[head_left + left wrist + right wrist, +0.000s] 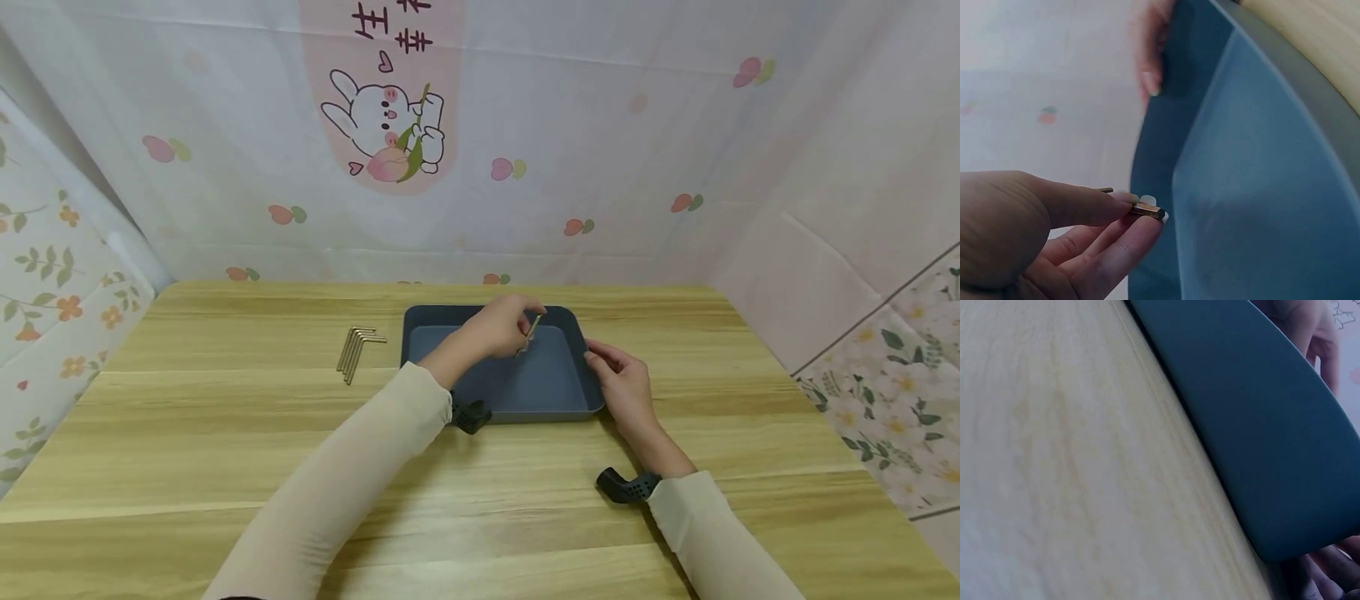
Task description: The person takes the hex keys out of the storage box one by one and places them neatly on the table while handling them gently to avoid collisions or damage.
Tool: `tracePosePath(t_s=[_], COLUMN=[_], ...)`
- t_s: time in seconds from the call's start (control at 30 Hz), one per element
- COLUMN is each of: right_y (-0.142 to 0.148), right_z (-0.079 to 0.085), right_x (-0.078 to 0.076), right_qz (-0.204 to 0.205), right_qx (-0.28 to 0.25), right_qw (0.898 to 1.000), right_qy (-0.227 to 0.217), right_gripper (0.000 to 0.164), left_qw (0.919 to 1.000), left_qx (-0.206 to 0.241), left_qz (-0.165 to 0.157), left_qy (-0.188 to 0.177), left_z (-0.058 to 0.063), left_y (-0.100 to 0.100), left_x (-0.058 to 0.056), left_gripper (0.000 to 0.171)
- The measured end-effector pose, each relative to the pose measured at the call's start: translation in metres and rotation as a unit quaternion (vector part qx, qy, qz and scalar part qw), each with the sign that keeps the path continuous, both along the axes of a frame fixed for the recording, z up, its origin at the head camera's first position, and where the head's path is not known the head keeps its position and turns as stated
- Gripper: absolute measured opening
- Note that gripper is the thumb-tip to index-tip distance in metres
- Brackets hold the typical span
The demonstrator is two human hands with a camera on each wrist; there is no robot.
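Observation:
Over the dark blue-grey tray (525, 387), my left hand (498, 325) pinches a bronze-coloured hex key (533, 326) between thumb and fingers. Its six-sided end pokes out past the fingertips in the left wrist view, where the hex key (1149, 211) is partly covered by the thumb. My right hand (626, 387) holds the tray's right side, thumb at the rim and fingers along the outer wall. Only part of those fingers (1329, 575) shows in the right wrist view. Left of the tray, several L-shaped hex keys (352, 354) lie side by side.
A wood-grain table (187, 467) carries everything. Behind it hangs a pale curtain (600, 125) with a rabbit print, and patterned cloths flank both sides. Each wrist wears a black strap device, such as the right one (628, 486).

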State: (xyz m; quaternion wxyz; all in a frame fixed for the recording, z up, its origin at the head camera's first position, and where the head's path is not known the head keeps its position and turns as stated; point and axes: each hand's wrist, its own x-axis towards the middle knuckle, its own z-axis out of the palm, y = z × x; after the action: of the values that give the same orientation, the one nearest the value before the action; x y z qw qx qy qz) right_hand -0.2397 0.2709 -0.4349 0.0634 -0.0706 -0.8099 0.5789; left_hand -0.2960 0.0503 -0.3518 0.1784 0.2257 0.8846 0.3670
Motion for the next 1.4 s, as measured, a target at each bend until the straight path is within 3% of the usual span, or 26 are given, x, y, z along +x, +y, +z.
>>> tracePosePath(t_s=[0.27, 0.47, 0.7, 1.4], right_y=[0.0, 0.0, 0.001, 0.001], right_z=[0.0, -0.001, -0.002, -0.004], right_x=[0.0, 0.0, 0.0, -0.002], right_qz=[0.0, 0.003, 0.004, -0.001], right_qx=[-0.003, -0.003, 0.002, 0.007], right_qw=[1.0, 1.0, 1.0, 1.0], right_qy=[0.002, 0.002, 0.007, 0.012], right_gripper=[0.038, 0.038, 0.038, 0.037], left_qw=[0.9985, 0.9988, 0.9978, 0.9918], left_qx=[0.048, 0.042, 0.036, 0.104], left_qz=[0.023, 0.021, 0.042, 0.065], left_qy=[-0.01, 0.015, 0.036, 0.034], left_z=[-0.002, -0.002, 0.002, 0.004], left_y=[-0.02, -0.03, -0.042, -0.094], left_x=[0.002, 0.008, 0.015, 0.026], left_gripper=[0.058, 0.055, 0.051, 0.051])
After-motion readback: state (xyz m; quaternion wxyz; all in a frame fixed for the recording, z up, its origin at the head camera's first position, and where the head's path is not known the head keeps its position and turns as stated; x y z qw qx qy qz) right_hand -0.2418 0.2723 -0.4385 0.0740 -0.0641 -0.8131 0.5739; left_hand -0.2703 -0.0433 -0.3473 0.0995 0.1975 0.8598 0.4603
